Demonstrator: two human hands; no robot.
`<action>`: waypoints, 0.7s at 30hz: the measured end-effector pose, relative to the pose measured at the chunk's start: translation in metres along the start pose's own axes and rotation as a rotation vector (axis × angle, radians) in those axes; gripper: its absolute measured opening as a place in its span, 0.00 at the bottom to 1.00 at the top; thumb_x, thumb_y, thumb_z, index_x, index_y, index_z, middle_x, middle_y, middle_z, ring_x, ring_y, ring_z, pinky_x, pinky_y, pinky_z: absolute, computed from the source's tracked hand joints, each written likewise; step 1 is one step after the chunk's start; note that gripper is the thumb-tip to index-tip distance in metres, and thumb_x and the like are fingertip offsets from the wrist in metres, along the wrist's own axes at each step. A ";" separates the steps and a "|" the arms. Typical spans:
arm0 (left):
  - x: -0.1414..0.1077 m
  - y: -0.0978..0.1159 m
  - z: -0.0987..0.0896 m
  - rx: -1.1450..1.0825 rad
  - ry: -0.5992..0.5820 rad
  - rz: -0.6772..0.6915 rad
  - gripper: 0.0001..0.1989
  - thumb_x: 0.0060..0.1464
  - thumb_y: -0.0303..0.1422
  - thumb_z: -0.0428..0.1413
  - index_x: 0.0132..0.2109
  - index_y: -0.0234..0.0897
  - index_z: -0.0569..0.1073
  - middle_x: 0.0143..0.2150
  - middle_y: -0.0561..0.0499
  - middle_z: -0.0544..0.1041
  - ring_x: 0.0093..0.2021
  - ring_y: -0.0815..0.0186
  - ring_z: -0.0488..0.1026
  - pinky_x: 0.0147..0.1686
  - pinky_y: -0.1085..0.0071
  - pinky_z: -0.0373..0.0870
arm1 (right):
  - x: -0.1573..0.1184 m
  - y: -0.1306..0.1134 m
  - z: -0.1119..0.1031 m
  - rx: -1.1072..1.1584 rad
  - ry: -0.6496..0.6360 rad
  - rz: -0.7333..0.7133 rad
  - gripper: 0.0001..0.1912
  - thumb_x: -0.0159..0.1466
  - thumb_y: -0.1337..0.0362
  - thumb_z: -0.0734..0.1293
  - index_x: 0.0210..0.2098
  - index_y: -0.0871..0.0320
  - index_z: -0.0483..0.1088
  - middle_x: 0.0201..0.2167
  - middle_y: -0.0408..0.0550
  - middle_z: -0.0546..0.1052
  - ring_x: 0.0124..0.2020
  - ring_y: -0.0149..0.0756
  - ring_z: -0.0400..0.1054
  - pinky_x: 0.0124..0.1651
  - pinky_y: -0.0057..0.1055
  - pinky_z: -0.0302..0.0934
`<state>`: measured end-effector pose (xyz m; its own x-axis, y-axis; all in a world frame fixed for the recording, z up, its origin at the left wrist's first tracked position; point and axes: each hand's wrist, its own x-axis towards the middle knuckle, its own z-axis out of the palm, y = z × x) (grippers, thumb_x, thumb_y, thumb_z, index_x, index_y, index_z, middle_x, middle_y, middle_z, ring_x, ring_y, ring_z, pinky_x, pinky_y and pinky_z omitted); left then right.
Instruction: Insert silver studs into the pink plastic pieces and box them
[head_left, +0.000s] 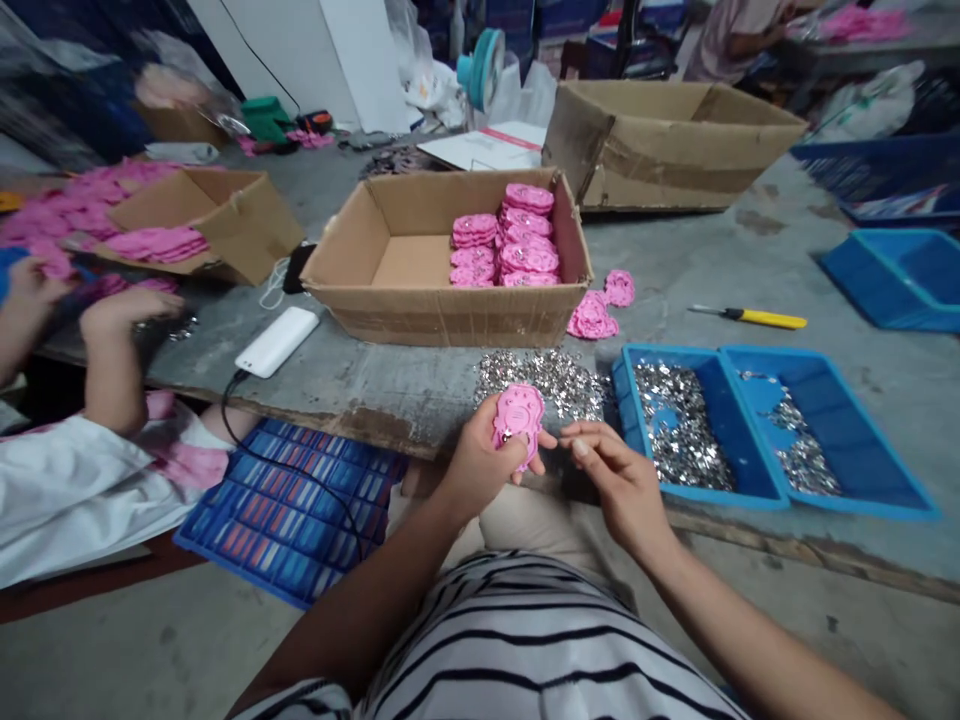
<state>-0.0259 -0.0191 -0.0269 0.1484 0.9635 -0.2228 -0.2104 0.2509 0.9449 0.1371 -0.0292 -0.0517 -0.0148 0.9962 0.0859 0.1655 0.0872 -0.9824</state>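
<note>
My left hand [484, 455] is closed around a flat pink piece [519, 412] with a raised, face-like pattern, held over the table's front edge. A small shiny bit shows on the piece near my thumb. Just to the right, my right hand [619, 475] has its thumb and fingertips pressed together; what they pinch, if anything, is too small to name. Loose small silvery metal parts [544, 378] lie spread on the table beyond both hands. To the right of my right hand stand two blue bins [784, 485] holding more of these parts.
A cardboard box [450, 315] with stacked pink pieces [529, 235] stands ahead. Right of it lie loose pink pieces [594, 315] and a yellow-handled cutter [765, 318]. A white power bank [277, 340] with a cable sits left. Another person's hands [112, 310] work at far left.
</note>
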 end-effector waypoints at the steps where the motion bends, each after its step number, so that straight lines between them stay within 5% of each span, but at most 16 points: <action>1: 0.003 0.005 -0.004 0.026 0.003 0.017 0.16 0.44 0.26 0.52 0.43 0.36 0.63 0.30 0.51 0.79 0.19 0.73 0.70 0.15 0.79 0.59 | 0.001 0.003 0.001 -0.011 -0.018 0.000 0.17 0.59 0.48 0.67 0.24 0.55 0.75 0.34 0.51 0.77 0.39 0.40 0.70 0.44 0.37 0.65; 7: 0.025 0.067 -0.035 0.206 0.050 0.208 0.17 0.46 0.25 0.53 0.46 0.36 0.63 0.28 0.53 0.77 0.20 0.74 0.70 0.19 0.79 0.61 | 0.008 0.016 0.006 -0.111 -0.130 -0.020 0.19 0.62 0.50 0.64 0.24 0.56 0.73 0.30 0.50 0.77 0.34 0.38 0.73 0.39 0.33 0.68; 12: 0.097 0.136 -0.071 0.367 0.067 0.348 0.23 0.46 0.20 0.53 0.50 0.37 0.60 0.35 0.50 0.76 0.26 0.70 0.73 0.24 0.76 0.66 | 0.004 0.025 0.006 -0.212 -0.220 -0.201 0.15 0.65 0.57 0.62 0.27 0.56 0.74 0.30 0.49 0.77 0.32 0.35 0.74 0.35 0.27 0.69; 16: 0.184 0.165 -0.096 0.611 0.023 0.209 0.19 0.42 0.15 0.52 0.42 0.36 0.64 0.33 0.52 0.71 0.27 0.71 0.72 0.25 0.76 0.65 | 0.005 0.030 0.001 -0.241 -0.253 -0.317 0.10 0.65 0.64 0.62 0.30 0.55 0.73 0.29 0.47 0.77 0.31 0.31 0.75 0.33 0.21 0.69; 21: 0.263 0.162 -0.106 0.981 0.077 -0.125 0.17 0.35 0.14 0.56 0.34 0.34 0.69 0.21 0.56 0.68 0.22 0.69 0.67 0.26 0.70 0.68 | 0.009 0.036 -0.006 -0.250 -0.297 -0.347 0.08 0.64 0.65 0.63 0.32 0.54 0.74 0.29 0.46 0.78 0.30 0.31 0.76 0.33 0.18 0.69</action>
<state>-0.1232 0.2844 0.0421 0.0443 0.9476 -0.3163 0.7010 0.1961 0.6857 0.1492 -0.0174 -0.0853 -0.3834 0.8688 0.3134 0.3309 0.4460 -0.8316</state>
